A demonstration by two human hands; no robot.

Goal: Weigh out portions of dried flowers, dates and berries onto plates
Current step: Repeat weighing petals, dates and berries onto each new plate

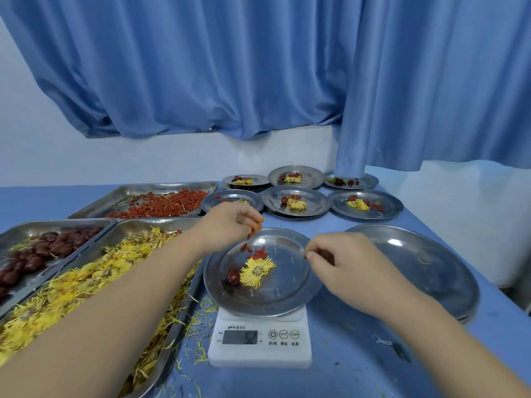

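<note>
plate (pixel 287 300) on scale (pixel 260 344), three trays (pixel 161 366) left, six filled plates (pixel 296 202) behind, stacked plates (pixel 431 271) right

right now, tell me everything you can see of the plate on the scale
Round, shallow plate of shiny metal, level on the white scale. It holds one yellow dried flower, a dark red date at its left, and a few red berries behind. The left hand pinches berries above its far rim; the right hand is at its right rim.
</note>
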